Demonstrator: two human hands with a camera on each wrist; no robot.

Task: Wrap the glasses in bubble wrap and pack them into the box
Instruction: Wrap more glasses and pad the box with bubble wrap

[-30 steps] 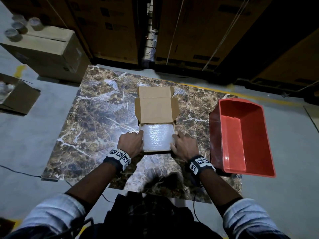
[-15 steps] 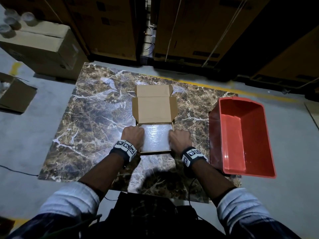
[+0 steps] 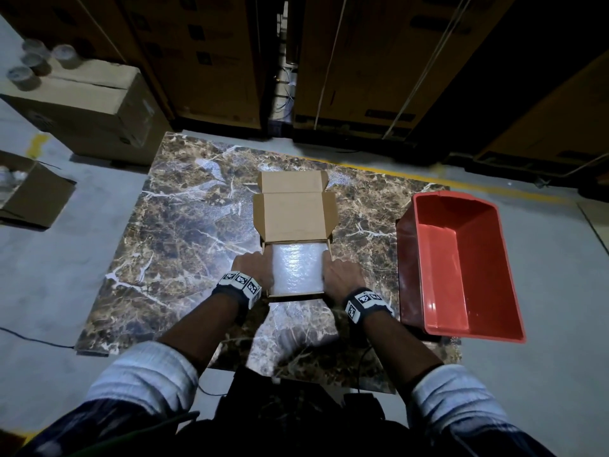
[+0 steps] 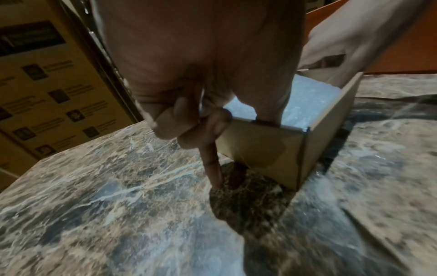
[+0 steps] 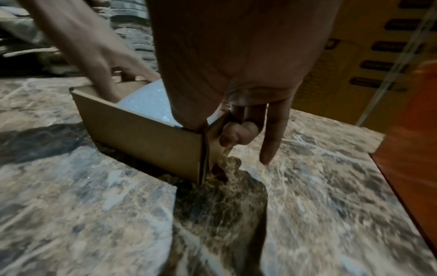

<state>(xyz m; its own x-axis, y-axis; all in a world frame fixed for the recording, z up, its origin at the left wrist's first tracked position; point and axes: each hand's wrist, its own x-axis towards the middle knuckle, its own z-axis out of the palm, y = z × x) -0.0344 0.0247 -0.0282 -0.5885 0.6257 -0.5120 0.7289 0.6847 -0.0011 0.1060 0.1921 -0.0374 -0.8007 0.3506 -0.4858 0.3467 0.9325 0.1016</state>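
A small cardboard box (image 3: 296, 295) with its lid folded back sits in the middle of the marble table (image 3: 184, 245). White bubble wrap (image 3: 298, 268) fills its inside; no glass shows through it. My left hand (image 3: 253, 268) grips the box's left wall (image 4: 260, 143), thumb inside on the bubble wrap (image 4: 305, 104), fingers curled outside, one finger pointing down to the table. My right hand (image 3: 341, 275) grips the right wall (image 5: 212, 142) the same way, thumb inside by the bubble wrap (image 5: 146, 99).
A red plastic bin (image 3: 478, 258) stands at the table's right edge, close to my right wrist. On the floor to the left are a closed carton (image 3: 82, 107) with several glasses (image 3: 33, 61) on top and an open carton (image 3: 29, 189). Large cartons line the back.
Both hands have slid a little forward along the box's sides from its near corners. The box and the bubble wrap stay where they were.
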